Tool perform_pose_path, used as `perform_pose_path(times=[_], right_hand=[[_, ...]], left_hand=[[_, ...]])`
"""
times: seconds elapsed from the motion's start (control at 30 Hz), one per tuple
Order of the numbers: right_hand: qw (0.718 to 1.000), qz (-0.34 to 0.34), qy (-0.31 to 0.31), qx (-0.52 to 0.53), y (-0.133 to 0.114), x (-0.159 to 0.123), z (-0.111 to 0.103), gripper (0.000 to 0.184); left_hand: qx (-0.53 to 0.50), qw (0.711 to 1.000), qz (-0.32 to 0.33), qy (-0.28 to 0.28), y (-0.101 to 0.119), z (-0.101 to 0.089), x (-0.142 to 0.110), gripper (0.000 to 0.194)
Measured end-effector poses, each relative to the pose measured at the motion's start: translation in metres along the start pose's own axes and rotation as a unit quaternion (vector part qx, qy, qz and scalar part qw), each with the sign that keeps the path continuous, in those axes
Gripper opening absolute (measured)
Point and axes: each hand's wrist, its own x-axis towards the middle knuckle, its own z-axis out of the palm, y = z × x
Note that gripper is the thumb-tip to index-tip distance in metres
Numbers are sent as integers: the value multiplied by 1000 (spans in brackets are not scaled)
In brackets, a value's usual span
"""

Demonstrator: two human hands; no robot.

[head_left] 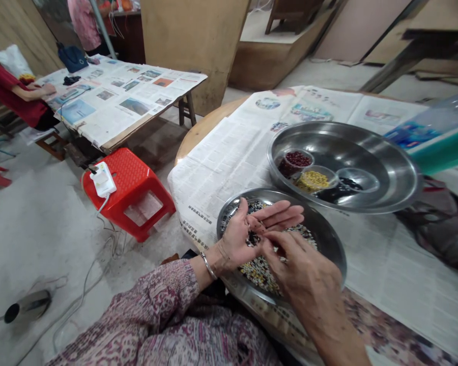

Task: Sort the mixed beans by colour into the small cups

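Observation:
My left hand (248,231) lies palm up over a steel bowl (328,239) of mixed beans (257,269), fingers stretched out, with a small heap of dark beans (253,237) cupped in the palm. My right hand (301,274) reaches across from the right, its fingertips pinched together at the beans in the left palm. What the pinch holds is too small to make out. Behind stands a larger steel basin (397,173) holding three small clear cups: red beans (297,159), yellow beans (313,180) and black beans (347,184).
Newspaper (221,162) covers the round wooden table. A blue-green plastic object (438,137) juts in at the right. A red plastic stool (132,190) with a white power strip (103,179) stands on the floor at left. Another person in red (15,94) sits at a far newspaper-covered table (118,99).

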Motion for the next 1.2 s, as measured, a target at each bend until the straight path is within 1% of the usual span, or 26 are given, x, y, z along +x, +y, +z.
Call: perform_pose_path(times=[0.1, 0.17, 0.23, 0.3, 0.33, 0.43, 0.5, 0.6, 0.7, 0.87, 1.0, 1.2], right_hand=[[999, 35, 3, 24, 7, -7, -11, 22], [998, 57, -10, -3, 12, -14, -18, 28], [996, 60, -36, -51, 16, -20, -22, 36], [995, 48, -51, -77, 16, -23, -23, 39], [995, 44, -45, -73, 14, -23, -23, 37], [1000, 26, -11, 6, 2, -17, -19, 24], [999, -5, -8, 49, -8, -11, -15, 18], [998, -33, -26, 37, -16, -5, -8, 19], [998, -31, -38, 32, -15, -4, -3, 20], [997, -37, -50, 54, -11, -3, 1, 20], [997, -50, -44, 32, -12, 0, 2, 21], [991, -115, -40, -50, -10, 10, 2, 18]], left_hand=[[-12, 1000, -1, 6, 2, 2, -2, 81], [-22, 1000, 5, 17, 3, 4, -3, 81], [-32, 999, 14, 23, 2, 4, -2, 79], [-39, 999, 18, 18, 2, 2, -2, 77], [-40, 999, 17, 11, 2, 2, -1, 76], [-32, 999, 14, -1, 2, 0, 0, 74], [-20, 1000, 13, 6, 1, 0, 0, 75], [-7, 1000, 6, 16, 0, 1, 0, 77], [-8, 1000, -4, 20, 0, 0, 1, 77], [-19, 999, -18, 36, -1, -1, 1, 75], [-15, 999, -20, 32, 0, 1, 1, 75], [-23, 999, -23, 11, 0, 4, 0, 80]])
